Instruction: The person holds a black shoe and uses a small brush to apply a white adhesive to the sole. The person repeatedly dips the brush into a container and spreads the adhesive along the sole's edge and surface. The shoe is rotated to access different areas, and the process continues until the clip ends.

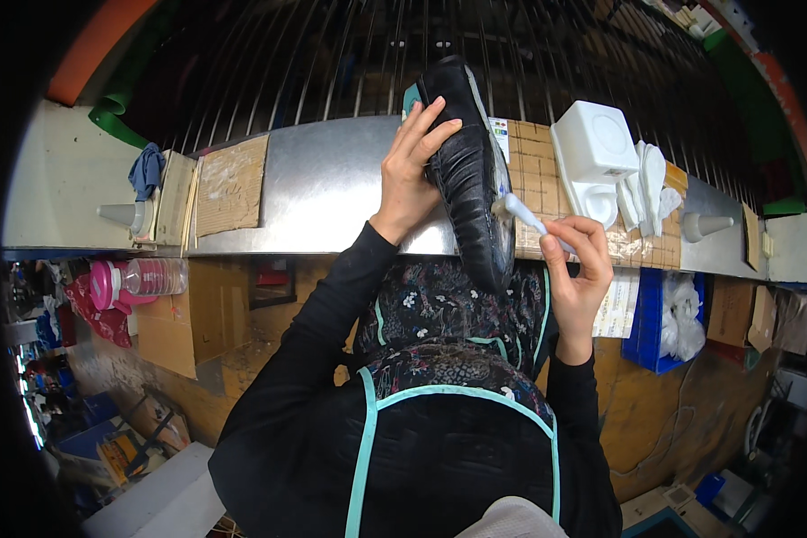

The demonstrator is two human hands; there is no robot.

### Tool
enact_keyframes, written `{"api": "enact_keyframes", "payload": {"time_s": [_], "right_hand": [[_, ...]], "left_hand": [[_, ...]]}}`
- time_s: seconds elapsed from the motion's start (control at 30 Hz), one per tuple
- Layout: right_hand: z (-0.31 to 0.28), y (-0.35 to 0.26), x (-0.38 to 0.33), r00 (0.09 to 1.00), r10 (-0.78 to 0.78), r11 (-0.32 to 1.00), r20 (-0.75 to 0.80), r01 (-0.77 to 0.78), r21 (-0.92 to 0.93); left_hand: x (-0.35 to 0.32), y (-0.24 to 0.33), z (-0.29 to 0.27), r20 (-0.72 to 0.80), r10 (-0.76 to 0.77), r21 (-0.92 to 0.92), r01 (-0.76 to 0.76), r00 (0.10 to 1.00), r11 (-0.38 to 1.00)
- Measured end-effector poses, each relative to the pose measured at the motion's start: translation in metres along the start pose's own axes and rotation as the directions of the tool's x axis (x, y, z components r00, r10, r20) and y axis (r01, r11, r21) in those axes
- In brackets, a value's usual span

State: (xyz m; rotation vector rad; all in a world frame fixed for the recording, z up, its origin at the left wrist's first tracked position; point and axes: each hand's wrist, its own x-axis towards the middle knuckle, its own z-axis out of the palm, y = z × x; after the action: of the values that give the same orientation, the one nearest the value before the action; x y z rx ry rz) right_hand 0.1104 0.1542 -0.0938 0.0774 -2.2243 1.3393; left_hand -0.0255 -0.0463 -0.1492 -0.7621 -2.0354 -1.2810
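Observation:
A black shoe (469, 193) with a wrinkled upper is tilted on its side over the edge of the metal bench (318, 175). My left hand (407, 179) grips it from the left, its fingers spread across the upper near the far end. In my right hand (579, 273) is a small brush (527, 216) with a pale handle, pinched between thumb and fingers. Its bristles touch the shoe's right side, along the lower edge where a greyish-white band runs. The shoe's near end hangs over my flowered apron (421, 309).
A white plastic container (598, 143) stands on brown cardboard (531, 157) at the right, beside several white pads (641, 193). Grey cones (707, 226) lie at both sides. Beyond the bench run metal rollers (332, 76). A blue bin (663, 314) with plastic bags sits below right.

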Motion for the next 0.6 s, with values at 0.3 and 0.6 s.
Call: {"api": "enact_keyframes", "payload": {"time_s": [0.3, 0.6], "right_hand": [[-0.007, 0.001, 0.01, 0.996, -0.023, 1.0, 0.081, 0.023, 0.004], [-0.019, -0.001, 0.004, 0.994, -0.036, 0.999, 0.099, 0.038, -0.023]], "left_hand": [[0.004, 0.0, 0.0, -0.001, 0.005, 0.001, -0.005, 1.0, 1.0], [0.008, 0.003, 0.002, 0.046, -0.005, 0.032, 0.003, 0.999, 0.999]]}}
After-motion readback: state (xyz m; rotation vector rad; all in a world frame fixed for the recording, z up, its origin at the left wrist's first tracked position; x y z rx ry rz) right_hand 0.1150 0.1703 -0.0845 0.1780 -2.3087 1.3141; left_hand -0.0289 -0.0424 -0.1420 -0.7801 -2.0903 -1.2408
